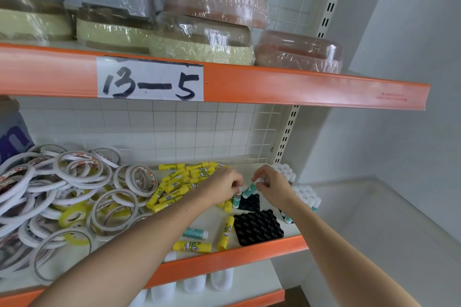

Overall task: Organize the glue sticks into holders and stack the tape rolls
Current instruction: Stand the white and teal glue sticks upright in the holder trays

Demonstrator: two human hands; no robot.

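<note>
Both forearms reach over the shelf [249, 254]. Right hand [270, 185] pinches a teal glue stick [249, 190] above the rear black holder [250, 203]; left hand [224, 185] pinches another beside it. A tilted stick could miss its socket and roll toward the loose tape rolls [62, 194].

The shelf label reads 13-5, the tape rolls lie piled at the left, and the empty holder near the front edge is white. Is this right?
Not quite. The head view shows the empty holder is black, not white. The label does read 13-5, and the tape rolls do lie piled at the left.
</note>
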